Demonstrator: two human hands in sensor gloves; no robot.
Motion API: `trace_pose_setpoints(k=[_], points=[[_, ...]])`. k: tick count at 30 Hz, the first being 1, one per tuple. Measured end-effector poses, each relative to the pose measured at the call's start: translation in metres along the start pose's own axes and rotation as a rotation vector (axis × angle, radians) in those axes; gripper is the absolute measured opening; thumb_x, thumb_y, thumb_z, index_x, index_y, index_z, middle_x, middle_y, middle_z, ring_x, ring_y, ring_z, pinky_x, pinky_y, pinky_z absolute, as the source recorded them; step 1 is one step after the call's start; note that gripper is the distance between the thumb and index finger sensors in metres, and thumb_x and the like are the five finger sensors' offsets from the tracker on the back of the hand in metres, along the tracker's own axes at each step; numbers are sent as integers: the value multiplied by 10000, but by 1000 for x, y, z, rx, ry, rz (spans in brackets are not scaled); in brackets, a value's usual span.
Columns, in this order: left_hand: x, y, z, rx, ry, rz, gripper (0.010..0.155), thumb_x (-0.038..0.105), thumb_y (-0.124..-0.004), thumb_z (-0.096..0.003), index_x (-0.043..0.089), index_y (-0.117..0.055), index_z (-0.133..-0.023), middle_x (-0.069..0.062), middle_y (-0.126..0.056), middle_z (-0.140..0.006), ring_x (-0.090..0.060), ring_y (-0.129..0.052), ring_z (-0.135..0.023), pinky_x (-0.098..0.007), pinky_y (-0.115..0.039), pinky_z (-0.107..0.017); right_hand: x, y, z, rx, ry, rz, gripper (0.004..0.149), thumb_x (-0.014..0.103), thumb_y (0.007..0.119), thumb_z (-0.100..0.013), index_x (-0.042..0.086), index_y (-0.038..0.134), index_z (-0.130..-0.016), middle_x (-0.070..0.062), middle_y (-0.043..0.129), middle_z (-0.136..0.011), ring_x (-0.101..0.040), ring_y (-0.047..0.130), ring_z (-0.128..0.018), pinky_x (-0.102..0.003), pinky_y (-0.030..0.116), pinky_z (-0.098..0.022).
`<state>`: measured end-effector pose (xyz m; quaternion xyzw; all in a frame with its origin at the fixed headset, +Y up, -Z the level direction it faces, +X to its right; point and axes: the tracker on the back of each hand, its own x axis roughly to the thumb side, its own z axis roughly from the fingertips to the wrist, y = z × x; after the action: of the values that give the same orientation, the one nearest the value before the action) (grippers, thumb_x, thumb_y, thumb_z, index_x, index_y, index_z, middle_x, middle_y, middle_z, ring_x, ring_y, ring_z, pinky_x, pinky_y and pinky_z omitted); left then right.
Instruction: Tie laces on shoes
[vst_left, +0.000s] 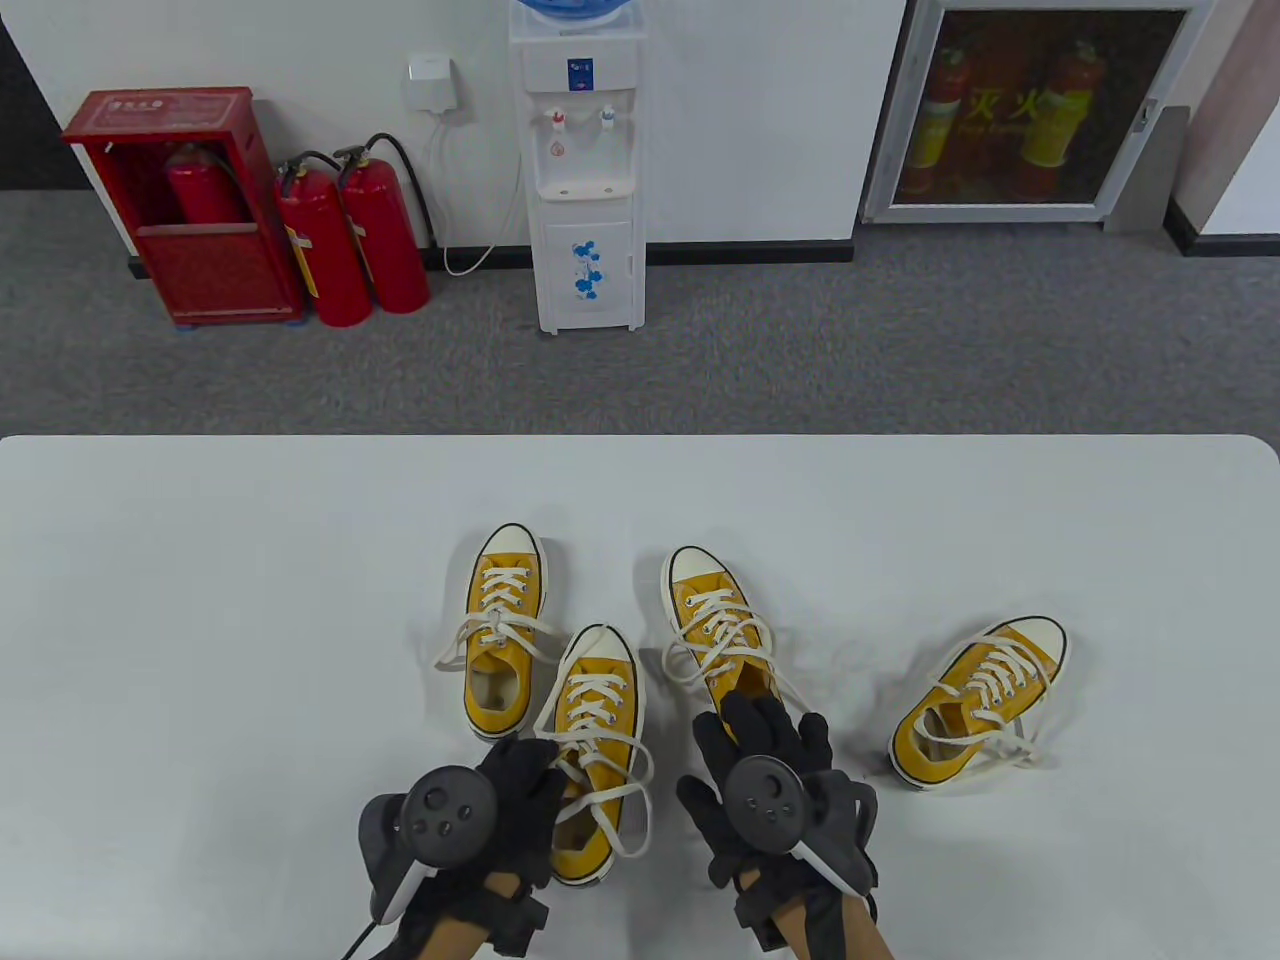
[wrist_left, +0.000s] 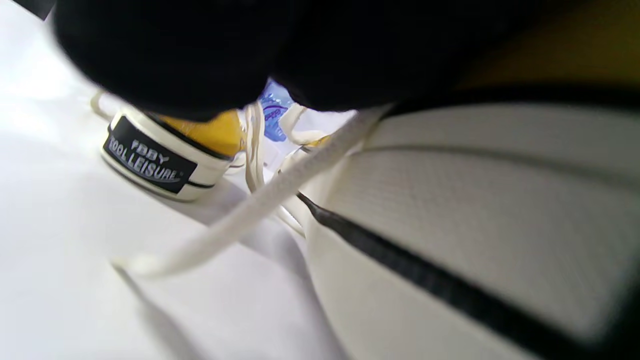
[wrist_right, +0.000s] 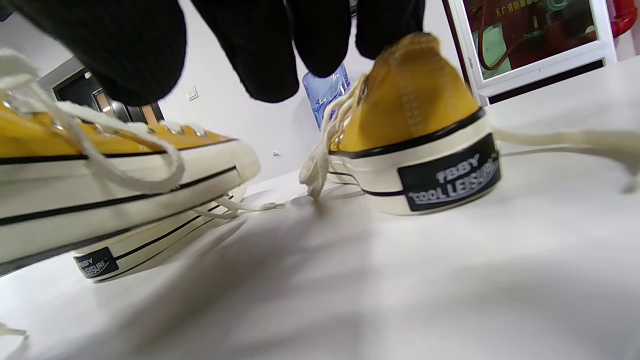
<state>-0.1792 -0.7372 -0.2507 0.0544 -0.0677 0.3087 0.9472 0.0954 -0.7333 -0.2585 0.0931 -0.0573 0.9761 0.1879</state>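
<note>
The left hand lies on the heel part of the nearest yellow sneaker, fingers bent over its opening among the loose white laces; whether they pinch a lace I cannot tell, because the tracker covers them, and the left wrist view shows only dark blurred glove above a lace; the right hand is relaxed and open, its fingers spread above the heel of the second-right sneaker, holding nothing that shows. All four yellow sneakers stand on the white surface, toes pointing away: the far-left sneaker behind the nearest one, the far-right sneaker apart and turned; their laces lie untied. The heel label reads "COOL LEISURE".
</note>
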Motion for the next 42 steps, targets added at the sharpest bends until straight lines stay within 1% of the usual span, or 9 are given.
trace_pose_setpoints(k=[6, 13, 16, 22, 25, 29, 31, 35, 42], points=[[-5, -10, -1, -27, 7, -21, 423, 447, -791, -472, 228, -861, -828, -40, -957, -665, 66, -1044, -103, -271, -1005, -140, 0, 0, 0, 2, -1, 3, 695, 541, 772, -425, 193, 692, -1022, -72, 465, -1137, -435, 487, -1071, -737, 259, -716], [-14, -21, -3, -219, 51, -23, 421, 453, -820, -475, 250, -856, -842, -32, -980, -705, 6, -1098, -155, -306, -1005, -172, 0, 1, 0, 10, -8, -2, 695, 542, 771, -424, 195, 693, -1021, -71, 457, -1139, -430, 485, -1074, -739, 256, -715], [-16, -20, -5, -256, 78, 25, 431, 453, -819, -479, 248, -846, -857, -42, -975, -731, -57, -1082, -184, -351, -974, -201, 1, 2, 0, 15, -12, -1, 694, 542, 770, -425, 193, 694, -1021, -71, 455, -1139, -432, 484, -1073, -739, 256, -714], [-17, -6, -5, -329, 70, 6, 502, 534, -785, -482, 278, -842, -910, -55, -963, -835, -156, -1071, -313, -418, -924, -291, 1, 1, 0, 9, -16, -5, 695, 543, 770, -424, 194, 694, -1021, -70, 456, -1139, -434, 485, -1072, -739, 257, -713], [-19, 4, -5, -321, 66, -4, 538, 558, -777, -481, 273, -828, -935, -74, -944, -875, -192, -1069, -376, -445, -907, -334, 1, 1, 0, 8, -17, -4, 694, 543, 769, -425, 195, 693, -1021, -70, 455, -1139, -432, 486, -1072, -739, 258, -714], [-22, 20, -5, -294, 54, -23, 519, 544, -782, -485, 291, -830, -936, -72, -949, -855, -197, -1062, -387, -447, -901, -346, 1, 2, 0, 13, -16, -9, 694, 543, 769, -425, 194, 694, -1021, -71, 455, -1139, -433, 485, -1072, -740, 258, -713], [-24, 24, -6, -307, 54, -18, 498, 519, -794, -483, 282, -852, -917, -58, -989, -751, -174, -1054, -323, -436, -907, -308, 1, 2, 0, 15, -16, -10, 694, 543, 769, -426, 195, 692, -1021, -70, 453, -1139, -433, 484, -1072, -739, 257, -713], [-30, 26, 0, -361, 74, 37, 511, 499, -793, -488, 286, -830, -951, -21, -1046, -621, -137, -1062, -206, -405, -930, -231, 1, 3, 0, 20, -11, -11, 693, 543, 768, -426, 195, 693, -1021, -71, 454, -1139, -431, 487, -1071, -739, 259, -713], [-36, 17, 5, -449, 57, 132, 615, 581, -805, -471, 301, -761, -1017, -24, -1057, -662, -141, -1101, -249, -399, -940, -237, 3, 2, 2, -2, -22, 9, 689, 540, 768, -426, 194, 698, -1017, -69, 453, -1138, -436, 477, -1072, -745, 239, -707]])
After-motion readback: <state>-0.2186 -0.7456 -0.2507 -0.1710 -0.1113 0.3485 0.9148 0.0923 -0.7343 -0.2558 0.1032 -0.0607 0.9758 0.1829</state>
